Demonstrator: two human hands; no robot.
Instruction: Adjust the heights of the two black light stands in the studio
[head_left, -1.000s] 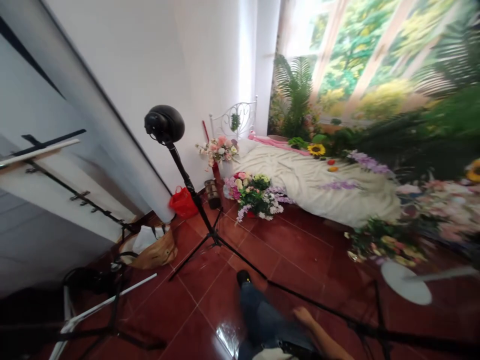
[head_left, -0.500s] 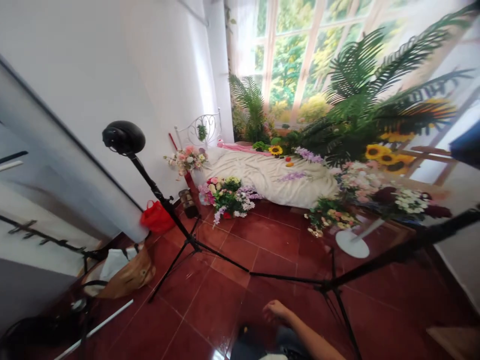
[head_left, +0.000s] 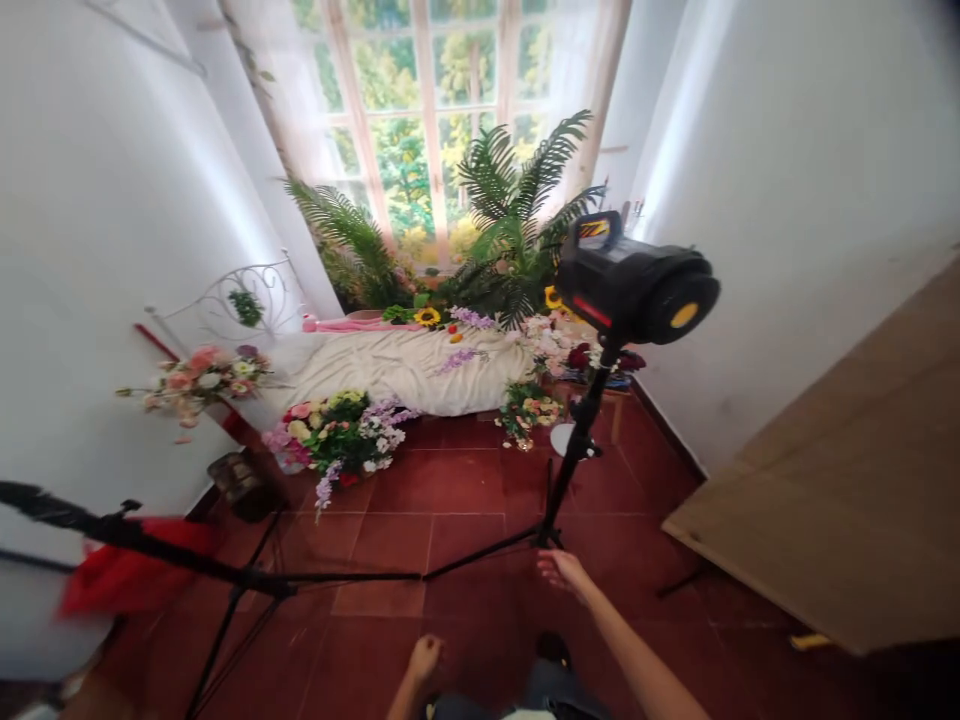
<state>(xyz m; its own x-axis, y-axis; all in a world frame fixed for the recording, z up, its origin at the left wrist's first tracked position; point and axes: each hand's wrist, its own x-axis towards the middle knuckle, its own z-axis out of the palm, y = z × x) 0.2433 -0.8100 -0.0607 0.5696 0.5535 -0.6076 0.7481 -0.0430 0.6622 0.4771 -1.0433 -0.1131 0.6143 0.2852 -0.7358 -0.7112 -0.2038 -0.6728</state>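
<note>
My right hand (head_left: 564, 570) reaches forward over the floor, its fingers loosely bent and apart, with nothing seen in them. Just beyond it in the picture stands a black light stand (head_left: 576, 450), topped by a black studio light (head_left: 630, 285); whether hand and stand touch cannot be told. Low in front of my body, my left hand (head_left: 426, 657) has its fingers curled in, and no object shows in it. A second black stand (head_left: 150, 545) crosses the lower left, and its leg meets the first stand's leg on the floor.
A bed with a cream cover (head_left: 405, 370) stands under a window backdrop (head_left: 442, 130). Flower bunches (head_left: 337, 430) and palm plants (head_left: 517, 180) surround it. A large brown board (head_left: 832, 480) leans in at right. A red bag (head_left: 135, 565) lies at left on the red tiles.
My view has swung right, so the bed and flowers sit further left. The right-hand stand's light and the brown board are now visible. My left hand has appeared; my right reaches further forward.
</note>
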